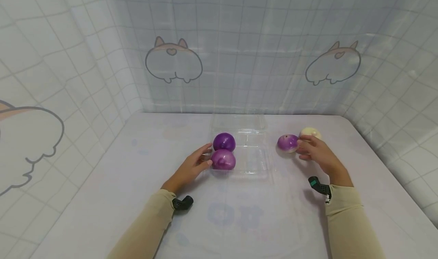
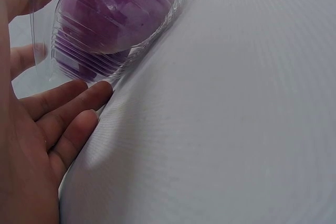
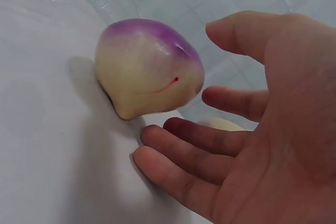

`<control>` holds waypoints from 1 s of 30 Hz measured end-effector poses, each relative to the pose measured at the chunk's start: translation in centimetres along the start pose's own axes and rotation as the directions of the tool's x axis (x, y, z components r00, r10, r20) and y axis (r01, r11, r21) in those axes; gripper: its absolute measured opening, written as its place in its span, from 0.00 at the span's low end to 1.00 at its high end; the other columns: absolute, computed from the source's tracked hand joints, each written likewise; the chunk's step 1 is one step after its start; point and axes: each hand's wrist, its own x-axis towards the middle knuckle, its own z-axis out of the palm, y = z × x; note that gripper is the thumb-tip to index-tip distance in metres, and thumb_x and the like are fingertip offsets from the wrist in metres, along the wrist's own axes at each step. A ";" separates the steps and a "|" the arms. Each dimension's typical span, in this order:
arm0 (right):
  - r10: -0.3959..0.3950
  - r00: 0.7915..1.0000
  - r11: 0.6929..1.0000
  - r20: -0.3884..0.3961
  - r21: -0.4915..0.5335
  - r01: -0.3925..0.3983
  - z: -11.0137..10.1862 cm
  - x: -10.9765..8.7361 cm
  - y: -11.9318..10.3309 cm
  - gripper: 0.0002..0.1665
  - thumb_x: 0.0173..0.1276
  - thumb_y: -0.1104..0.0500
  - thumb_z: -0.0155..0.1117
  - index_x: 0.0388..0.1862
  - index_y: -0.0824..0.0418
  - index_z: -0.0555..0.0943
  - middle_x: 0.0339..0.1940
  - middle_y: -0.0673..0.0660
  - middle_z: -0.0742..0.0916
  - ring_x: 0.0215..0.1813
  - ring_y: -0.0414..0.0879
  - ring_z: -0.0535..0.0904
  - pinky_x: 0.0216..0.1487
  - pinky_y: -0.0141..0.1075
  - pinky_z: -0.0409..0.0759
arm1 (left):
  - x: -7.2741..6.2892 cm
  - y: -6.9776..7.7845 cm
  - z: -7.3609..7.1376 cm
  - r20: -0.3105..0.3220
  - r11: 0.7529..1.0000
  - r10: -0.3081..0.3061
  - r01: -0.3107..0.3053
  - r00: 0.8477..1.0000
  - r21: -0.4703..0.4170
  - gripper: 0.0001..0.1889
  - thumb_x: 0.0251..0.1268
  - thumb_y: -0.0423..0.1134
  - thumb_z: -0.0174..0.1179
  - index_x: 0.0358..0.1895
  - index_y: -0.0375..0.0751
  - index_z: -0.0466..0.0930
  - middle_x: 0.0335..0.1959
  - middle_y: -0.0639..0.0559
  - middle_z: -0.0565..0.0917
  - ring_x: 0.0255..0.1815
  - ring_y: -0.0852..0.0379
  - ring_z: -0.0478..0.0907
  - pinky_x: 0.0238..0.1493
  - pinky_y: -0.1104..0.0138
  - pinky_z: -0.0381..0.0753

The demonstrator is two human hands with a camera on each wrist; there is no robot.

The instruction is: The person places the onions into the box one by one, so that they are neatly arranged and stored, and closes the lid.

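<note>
A clear plastic box with its lid folded back lies mid-table. Inside its left half are two purple onion-like bulbs: a darker one behind and a lighter one in front. My left hand is at the box's left side, its fingers loosely spread and touching the ribbed wall. To the right of the box sits a purple-and-cream bulb, pointed at one end. Beside it is my right hand, fingers spread with nothing held. A cream bulb lies behind that hand, partly hidden.
A white cloth covers the table. Tile-patterned curtains with cartoon animals hang behind and along both sides. Each wrist wears a black camera mount.
</note>
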 end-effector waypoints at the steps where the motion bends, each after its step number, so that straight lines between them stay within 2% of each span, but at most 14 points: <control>1: -0.003 1.000 1.000 0.004 0.003 0.003 0.1 0.0 0.0 0.42 0.80 0.48 0.54 0.77 0.75 0.53 0.70 0.77 0.69 0.50 0.36 0.80 0.53 0.38 0.83 | 0.0 0.0 0.0 0.000 1.000 0.000 0.000 1.000 0.002 0.34 0.76 0.50 0.56 0.80 0.53 0.55 0.71 0.46 0.71 0.64 0.49 0.75 0.69 0.52 0.69; 3: 0.002 1.000 1.000 0.006 -0.014 -0.001 0.3 0.1 -0.1 0.42 0.79 0.49 0.55 0.77 0.75 0.53 0.70 0.76 0.68 0.49 0.35 0.80 0.53 0.37 0.83 | 0.0 -0.1 0.0 -0.001 1.000 -0.004 0.004 1.000 0.000 0.34 0.76 0.51 0.56 0.80 0.54 0.55 0.71 0.47 0.71 0.64 0.49 0.75 0.69 0.52 0.69; 10: 0.012 1.000 0.994 0.001 -0.112 -0.012 0.8 0.4 0.0 0.42 0.78 0.50 0.58 0.77 0.73 0.54 0.68 0.75 0.70 0.53 0.49 0.78 0.50 0.33 0.83 | 0.1 -0.1 0.0 -0.004 1.000 -0.013 0.013 1.000 0.002 0.34 0.75 0.52 0.56 0.80 0.56 0.56 0.70 0.49 0.71 0.63 0.51 0.75 0.68 0.53 0.70; 15: 0.007 1.000 0.991 -0.007 -0.133 -0.008 0.9 0.6 0.3 0.44 0.77 0.50 0.60 0.78 0.72 0.54 0.66 0.74 0.71 0.53 0.48 0.77 0.48 0.31 0.83 | 0.0 -0.2 0.0 -0.003 1.000 -0.011 0.011 1.000 0.004 0.34 0.76 0.52 0.56 0.80 0.55 0.56 0.70 0.49 0.71 0.63 0.51 0.75 0.68 0.53 0.70; 24: -0.010 1.000 0.991 0.001 -0.134 0.010 1.0 0.5 0.5 0.47 0.76 0.49 0.61 0.78 0.73 0.51 0.72 0.76 0.67 0.56 0.45 0.75 0.48 0.31 0.82 | -0.1 0.1 0.0 -0.002 1.000 0.002 -0.002 1.000 -0.002 0.34 0.75 0.51 0.56 0.80 0.53 0.55 0.70 0.46 0.71 0.64 0.49 0.75 0.68 0.51 0.70; 30: 0.000 1.000 0.989 -0.004 -0.146 -0.001 1.0 0.5 0.4 0.48 0.76 0.47 0.60 0.79 0.73 0.50 0.74 0.74 0.65 0.59 0.47 0.73 0.49 0.31 0.82 | -0.1 0.1 0.0 -0.002 1.000 -0.004 0.004 1.000 0.002 0.34 0.76 0.51 0.56 0.80 0.54 0.55 0.70 0.47 0.72 0.64 0.50 0.75 0.68 0.53 0.70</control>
